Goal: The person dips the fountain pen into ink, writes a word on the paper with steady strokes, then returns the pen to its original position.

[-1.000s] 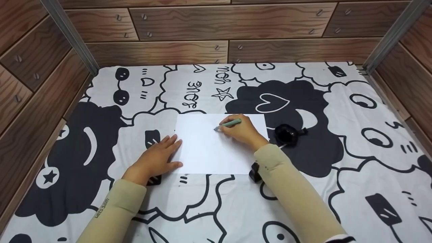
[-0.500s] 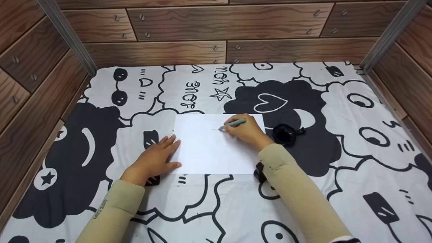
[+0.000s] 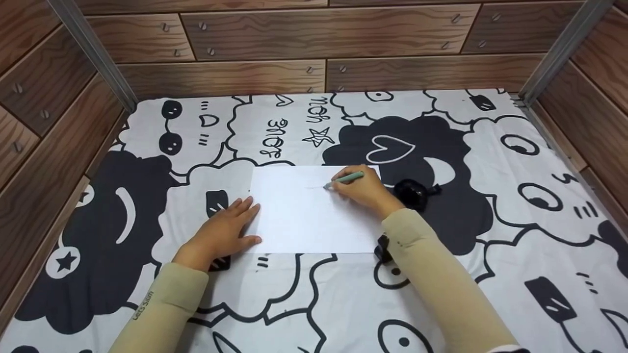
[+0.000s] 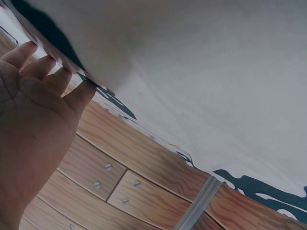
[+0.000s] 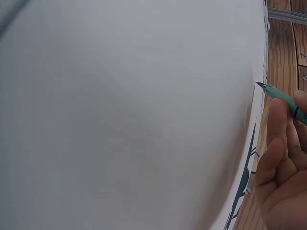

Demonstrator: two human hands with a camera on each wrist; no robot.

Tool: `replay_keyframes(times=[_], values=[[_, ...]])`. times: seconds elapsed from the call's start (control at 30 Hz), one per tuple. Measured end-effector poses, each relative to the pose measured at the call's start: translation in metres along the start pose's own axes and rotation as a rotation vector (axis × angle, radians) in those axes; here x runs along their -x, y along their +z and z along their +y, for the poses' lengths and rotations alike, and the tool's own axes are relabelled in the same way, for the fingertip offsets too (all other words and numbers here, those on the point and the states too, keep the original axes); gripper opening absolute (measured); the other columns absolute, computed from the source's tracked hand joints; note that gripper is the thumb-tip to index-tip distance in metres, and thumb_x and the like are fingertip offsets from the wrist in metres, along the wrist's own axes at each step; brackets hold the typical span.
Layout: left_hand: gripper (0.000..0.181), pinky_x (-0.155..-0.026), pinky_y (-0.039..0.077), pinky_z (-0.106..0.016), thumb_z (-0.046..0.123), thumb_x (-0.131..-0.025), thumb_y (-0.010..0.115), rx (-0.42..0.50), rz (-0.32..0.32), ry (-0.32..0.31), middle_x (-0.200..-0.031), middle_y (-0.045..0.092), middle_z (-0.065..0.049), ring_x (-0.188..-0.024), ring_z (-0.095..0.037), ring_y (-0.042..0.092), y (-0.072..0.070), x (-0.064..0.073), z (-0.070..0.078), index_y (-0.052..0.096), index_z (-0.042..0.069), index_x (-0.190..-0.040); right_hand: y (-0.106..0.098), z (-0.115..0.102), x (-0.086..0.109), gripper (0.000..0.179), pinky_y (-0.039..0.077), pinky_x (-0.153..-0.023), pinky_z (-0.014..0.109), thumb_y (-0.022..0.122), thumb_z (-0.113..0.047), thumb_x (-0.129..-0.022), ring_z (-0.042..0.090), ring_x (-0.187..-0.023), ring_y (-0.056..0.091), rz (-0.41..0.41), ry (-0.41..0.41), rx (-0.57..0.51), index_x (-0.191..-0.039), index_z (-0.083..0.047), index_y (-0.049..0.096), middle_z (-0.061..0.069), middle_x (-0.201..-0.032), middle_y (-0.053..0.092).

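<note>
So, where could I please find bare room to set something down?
Bare cloth lies between the sleeves and between the paper and the back wall. Crowded: the paper's sides, with the left hand, right hand and a black object.

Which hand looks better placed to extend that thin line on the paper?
Probably the right hand: it holds the green pen, tip at one end of the line. The left hand rests at the edge of the paper.
</note>
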State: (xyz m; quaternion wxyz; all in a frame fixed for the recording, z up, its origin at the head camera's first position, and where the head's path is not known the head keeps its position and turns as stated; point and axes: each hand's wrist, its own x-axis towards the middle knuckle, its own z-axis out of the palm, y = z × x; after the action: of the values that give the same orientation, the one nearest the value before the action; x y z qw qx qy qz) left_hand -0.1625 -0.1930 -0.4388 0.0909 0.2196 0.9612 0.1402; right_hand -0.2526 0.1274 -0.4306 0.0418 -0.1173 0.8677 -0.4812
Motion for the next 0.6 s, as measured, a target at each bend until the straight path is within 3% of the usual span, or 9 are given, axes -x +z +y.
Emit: replay_keyframes(times=[0.37,0.6], values=[[0.073,-0.110,0.023,-0.054,0.041,-0.090,0.064,-0.001,-0.002,-0.011,-0.155,0.024,-0.012,-0.141,-0.035,0.019,0.002,-0.001,-0.002,0.035,0.008,-0.148,-0.014,0.005,0.006,0.013,0.045,-0.047,0.021,0.072,-0.012,-0.083,0.017,-0.054,0.058,-0.001,0.044,0.001,-0.092,-0.003,0.073,0.005,-0.061,0.064],[0.074,-0.109,0.023,-0.055,0.041,-0.090,0.064,0.001,-0.007,-0.006,-0.155,0.023,-0.013,-0.141,-0.035,0.018,0.001,-0.001,-0.001,0.034,0.007,-0.148,-0.021,0.006,0.010,0.013,0.044,-0.048,0.021,0.073,-0.014,-0.082,0.013,-0.053,0.057,0.020,0.077,0.033,-0.091,-0.005,0.073,0.004,-0.062,0.065]])
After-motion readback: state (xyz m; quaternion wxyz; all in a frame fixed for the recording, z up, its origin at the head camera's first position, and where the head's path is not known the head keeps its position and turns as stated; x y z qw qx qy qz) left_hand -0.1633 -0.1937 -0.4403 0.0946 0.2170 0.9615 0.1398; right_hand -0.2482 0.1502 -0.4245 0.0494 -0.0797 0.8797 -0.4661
